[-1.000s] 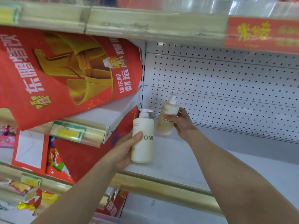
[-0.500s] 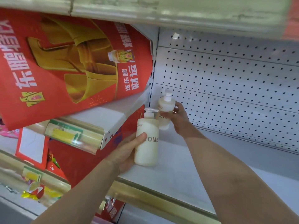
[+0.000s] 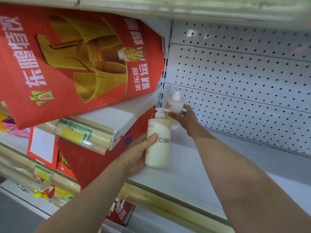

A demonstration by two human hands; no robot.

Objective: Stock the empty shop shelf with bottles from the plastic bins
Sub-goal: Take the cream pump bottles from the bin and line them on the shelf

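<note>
Right hand (image 3: 186, 120) pushed bottle (image 3: 175, 102) deeper — left hand (image 3: 138, 157) gripping

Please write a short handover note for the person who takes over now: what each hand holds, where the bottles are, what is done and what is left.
Left hand: grips the white pump bottle by its body, upright at the shelf's front left.
Right hand: holds the beige pump bottle at the back left corner, by the pegboard; its base is hidden, so contact with the shelf cannot be confirmed.
Done: both bottles brought to the shelf; neither released.
Left: set both down, let go, then fill the rest of the shelf, which holds nothing else in view. The bins are out of view.
</note>
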